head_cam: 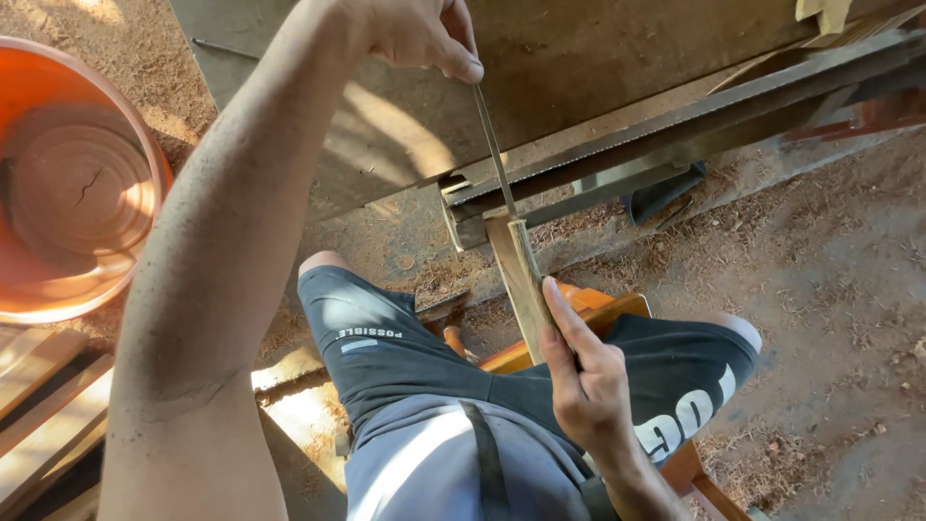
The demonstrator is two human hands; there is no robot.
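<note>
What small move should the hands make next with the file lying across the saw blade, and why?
Probably a short push of the file forward across the saw blade. The right hand grips the wooden handle, the left hand pinches the tip, and the file lies across the blade's toothed edge, so both ends are steadied for a stroke.

No packages, signs or screens, only printed lettering on the dark shorts (405, 357), small white print on the leg at lower centre of the frame, larger white block letters on the other leg at lower right
</note>
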